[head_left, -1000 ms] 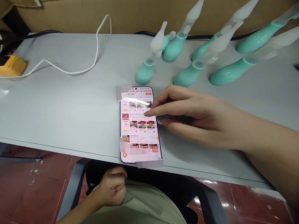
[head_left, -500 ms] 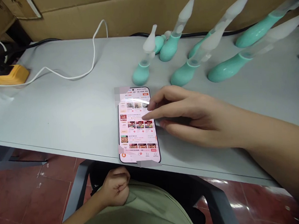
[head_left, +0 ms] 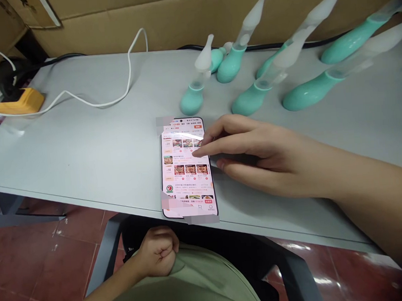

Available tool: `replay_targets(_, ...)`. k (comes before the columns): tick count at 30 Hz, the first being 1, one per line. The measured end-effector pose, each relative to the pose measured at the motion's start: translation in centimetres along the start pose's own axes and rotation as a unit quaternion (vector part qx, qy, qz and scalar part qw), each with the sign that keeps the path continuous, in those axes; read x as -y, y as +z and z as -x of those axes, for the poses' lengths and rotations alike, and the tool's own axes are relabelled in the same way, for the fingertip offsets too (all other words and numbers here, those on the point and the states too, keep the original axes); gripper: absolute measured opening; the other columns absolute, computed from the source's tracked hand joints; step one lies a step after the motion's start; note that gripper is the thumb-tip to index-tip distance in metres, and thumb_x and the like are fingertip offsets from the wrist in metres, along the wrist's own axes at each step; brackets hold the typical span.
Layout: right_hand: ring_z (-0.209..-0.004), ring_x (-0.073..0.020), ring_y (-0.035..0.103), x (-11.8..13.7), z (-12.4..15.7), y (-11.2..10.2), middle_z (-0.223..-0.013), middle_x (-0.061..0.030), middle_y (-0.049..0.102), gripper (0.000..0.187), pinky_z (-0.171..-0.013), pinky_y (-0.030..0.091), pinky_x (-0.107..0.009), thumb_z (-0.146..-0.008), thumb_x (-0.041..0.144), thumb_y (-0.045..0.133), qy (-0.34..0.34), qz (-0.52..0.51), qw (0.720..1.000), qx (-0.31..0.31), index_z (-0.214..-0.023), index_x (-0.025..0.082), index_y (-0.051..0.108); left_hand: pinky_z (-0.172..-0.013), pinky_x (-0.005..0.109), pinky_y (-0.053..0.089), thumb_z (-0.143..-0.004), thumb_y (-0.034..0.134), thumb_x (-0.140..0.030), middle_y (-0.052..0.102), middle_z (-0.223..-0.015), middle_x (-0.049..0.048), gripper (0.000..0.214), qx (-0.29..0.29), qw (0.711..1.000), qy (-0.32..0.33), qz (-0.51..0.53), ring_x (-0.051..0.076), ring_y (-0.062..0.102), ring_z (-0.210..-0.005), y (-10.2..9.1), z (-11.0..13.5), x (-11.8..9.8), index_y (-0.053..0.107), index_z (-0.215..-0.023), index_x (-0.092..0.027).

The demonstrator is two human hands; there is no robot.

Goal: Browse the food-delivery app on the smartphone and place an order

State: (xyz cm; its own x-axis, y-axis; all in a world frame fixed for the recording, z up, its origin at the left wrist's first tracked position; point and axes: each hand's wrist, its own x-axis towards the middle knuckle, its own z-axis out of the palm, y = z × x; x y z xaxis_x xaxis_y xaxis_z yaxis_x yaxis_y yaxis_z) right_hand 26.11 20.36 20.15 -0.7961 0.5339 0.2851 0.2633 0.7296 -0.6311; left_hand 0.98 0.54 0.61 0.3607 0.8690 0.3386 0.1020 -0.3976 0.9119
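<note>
A smartphone (head_left: 188,179) lies flat at the near edge of the grey table (head_left: 93,139), its screen lit with a list of food pictures. My right hand (head_left: 256,153) rests on the table beside it, fingers stretched out and apart, one fingertip touching the upper right of the screen. It holds nothing. My left hand (head_left: 158,252) is below the table edge, curled into a fist against my green shirt, with nothing visible in it.
Several teal bulb-shaped squeeze bottles with long frosted nozzles (head_left: 196,84) stand in rows behind the phone. A white cable (head_left: 127,82) loops across the table to a yellow power strip (head_left: 15,103) at the far left. Cardboard boxes (head_left: 163,11) line the back edge.
The list on the phone screen has scrolled upward under my right fingertip. My left fist has stayed in my lap.
</note>
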Motion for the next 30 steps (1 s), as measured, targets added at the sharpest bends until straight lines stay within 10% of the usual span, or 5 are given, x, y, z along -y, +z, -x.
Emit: replay_targets(30,-0.103,-0.0265,0.069,0.08,-0.03,-0.03,-0.116,-0.0091,0.069,0.042,-0.076,0.063,-0.045,-0.096,0.017,0.056,0.019,0.006,1.000,0.006,-0.131,0.032,0.074,-0.057,0.021,0.038,-0.065,0.043,0.003,0.065,-0.062,-0.0016,0.034,0.000,1.000,0.009,0.003,0.011,0.058,-0.056,0.19,0.25,0.32,0.024,-0.073,-0.024)
